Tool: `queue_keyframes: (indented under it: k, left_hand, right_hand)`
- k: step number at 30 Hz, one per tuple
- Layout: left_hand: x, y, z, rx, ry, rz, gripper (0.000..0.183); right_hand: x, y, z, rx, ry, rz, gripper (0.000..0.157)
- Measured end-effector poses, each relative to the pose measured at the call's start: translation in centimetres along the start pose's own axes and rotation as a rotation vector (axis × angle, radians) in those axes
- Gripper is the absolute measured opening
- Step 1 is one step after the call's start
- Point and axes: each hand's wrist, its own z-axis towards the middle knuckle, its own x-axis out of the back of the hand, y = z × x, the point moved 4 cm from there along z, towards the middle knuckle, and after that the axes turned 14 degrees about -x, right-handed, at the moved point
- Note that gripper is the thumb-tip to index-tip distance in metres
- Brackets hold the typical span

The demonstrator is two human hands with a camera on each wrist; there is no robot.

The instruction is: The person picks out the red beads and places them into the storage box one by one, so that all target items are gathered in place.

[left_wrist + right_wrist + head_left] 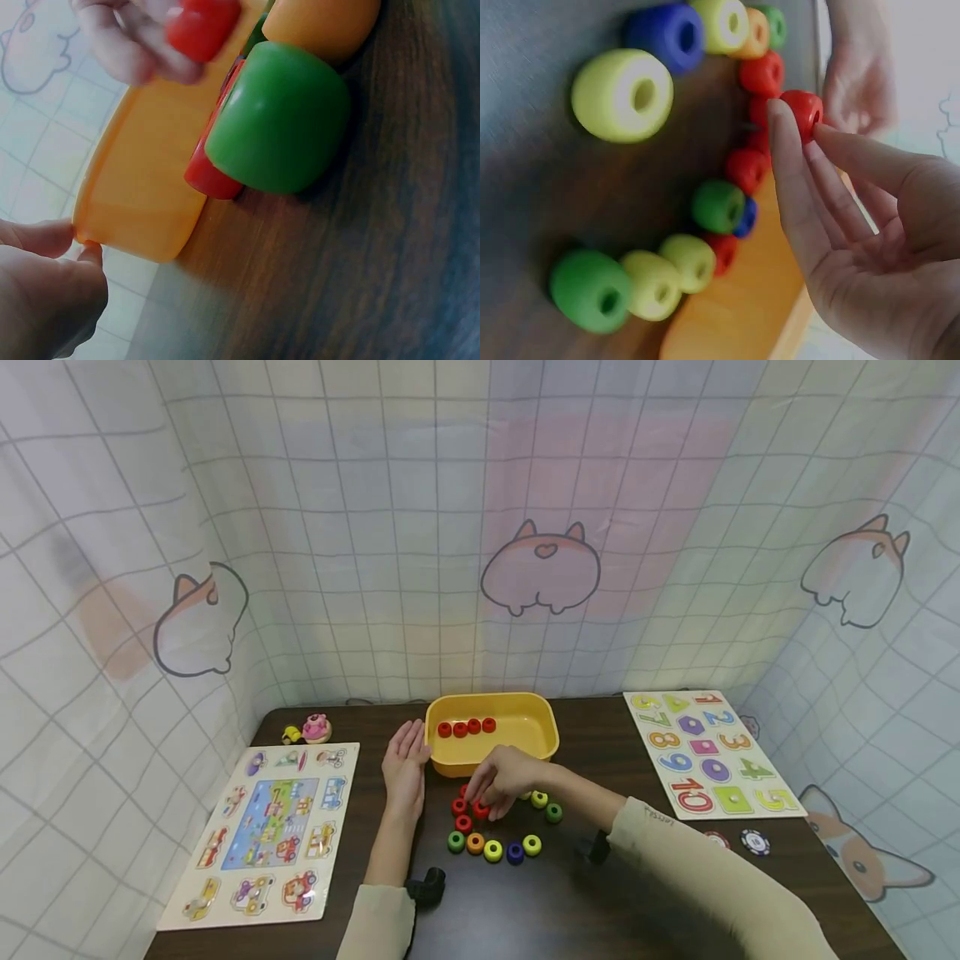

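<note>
My right hand (513,775) pinches a red bead (804,112) between thumb and fingertips, above the table in front of the yellow tray (536,739). My left hand (405,772) lies at the tray's left side, fingers fairly straight, and touches its rim. Inside the tray several red beads (460,729) form a row. More red beads (463,824) lie on the table below the right hand. Around them are a green bead (456,842), an orange bead (475,843), a dark blue bead (514,853) and yellow-green beads (532,845). The right hand covers part of this group in the head view.
At the left lies a picture puzzle board (333,835), with small pink (317,727) and yellow (292,735) toys behind it. A number puzzle board (720,768) lies at the right, near poker chips (754,842). A patterned cloth (450,568) hangs behind the table.
</note>
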Motion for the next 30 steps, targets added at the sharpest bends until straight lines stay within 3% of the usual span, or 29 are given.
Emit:
queue_keyframes:
  k: [8,17,25,30]
  left_hand:
    - [0.3,-0.1,0.4,-0.001,0.006,-0.007,0.062]
    - [0.3,0.0,0.4,-0.006,0.004,-0.013,0.062]
    - [0.2,0.1,0.3,0.0,0.012,-0.023,0.063]
    - [0.0,0.0,0.1,0.019,0.027,-0.015,0.062]
  right_hand:
    - [3.7,-1.9,0.2,0.004,-0.004,0.06,0.022]
    - [7.8,-3.4,1.4,-0.068,0.058,0.059,0.025]
    - [11.1,-2.4,3.3,-0.144,0.174,0.14,0.03]
    - [12.2,-0.8,4.4,-0.2,0.293,0.121,0.028]
